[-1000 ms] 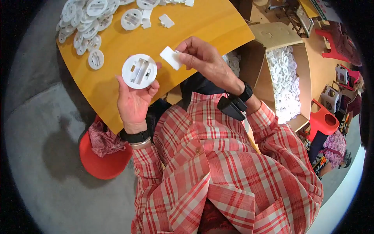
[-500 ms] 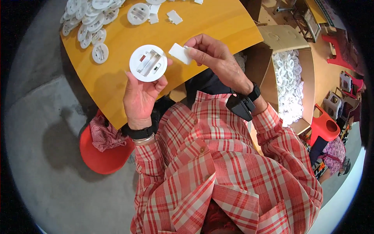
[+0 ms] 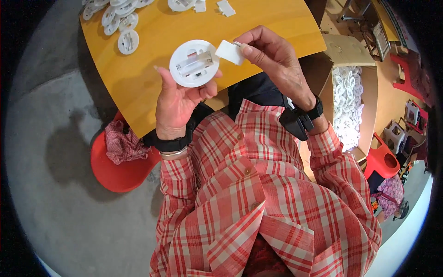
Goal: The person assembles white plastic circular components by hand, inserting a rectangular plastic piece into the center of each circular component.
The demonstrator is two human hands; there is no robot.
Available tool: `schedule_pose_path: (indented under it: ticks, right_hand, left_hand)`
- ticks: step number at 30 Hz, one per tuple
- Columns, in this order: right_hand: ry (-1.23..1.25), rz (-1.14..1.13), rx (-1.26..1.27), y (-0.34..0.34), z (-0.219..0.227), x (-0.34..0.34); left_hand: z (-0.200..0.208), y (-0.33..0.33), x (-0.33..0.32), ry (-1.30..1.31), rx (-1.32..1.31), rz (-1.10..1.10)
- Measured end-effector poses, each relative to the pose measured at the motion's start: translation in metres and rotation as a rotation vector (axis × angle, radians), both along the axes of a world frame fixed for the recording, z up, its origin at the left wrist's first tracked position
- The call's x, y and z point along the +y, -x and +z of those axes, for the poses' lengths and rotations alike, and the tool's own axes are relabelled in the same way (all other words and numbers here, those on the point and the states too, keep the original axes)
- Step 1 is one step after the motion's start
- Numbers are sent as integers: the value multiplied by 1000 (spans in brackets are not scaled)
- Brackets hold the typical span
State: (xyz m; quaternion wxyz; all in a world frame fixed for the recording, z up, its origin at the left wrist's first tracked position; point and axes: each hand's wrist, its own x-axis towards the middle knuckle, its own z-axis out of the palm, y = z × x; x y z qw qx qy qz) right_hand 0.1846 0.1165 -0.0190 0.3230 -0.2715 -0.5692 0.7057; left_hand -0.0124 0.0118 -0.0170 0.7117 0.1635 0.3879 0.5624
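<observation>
My left hand (image 3: 177, 104) holds a round white plastic housing (image 3: 194, 76) by its edge, thumb to one side and fingers beneath. An open battery compartment with metal contacts and a small dark switch faces up in it. Between thumb and forefinger, my right hand (image 3: 272, 57) pinches a white rectangular cover (image 3: 230, 52). The cover's left corner is right beside the housing's right rim; whether they touch I cannot tell. Both hands are above the near edge of the yellow table (image 3: 277, 18).
Similar round housings (image 3: 121, 14) lie heaped at the table's far left, with loose white covers (image 3: 226, 8) at the far edge. A cardboard box (image 3: 369, 106) full of white parts stands on the right. A red tub (image 3: 115, 168) holding checked cloth sits lower left. Another person (image 3: 387, 194) is far right.
The housing has moved right and tilted in my left hand. My right hand has shifted right and slightly away from me with the cover, which is now closer to the housing's rim.
</observation>
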Motion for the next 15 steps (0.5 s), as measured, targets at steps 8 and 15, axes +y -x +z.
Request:
schedule_pose_path:
  ticks: [8,15]
  right_hand:
    - [-412,-106,-227,19,22,-4]
    - [-589,-79,-322,26,26,-3]
  left_hand:
    - [1,1,5,-9,-22,-85]
    - [6,-5,6,52,101,-61]
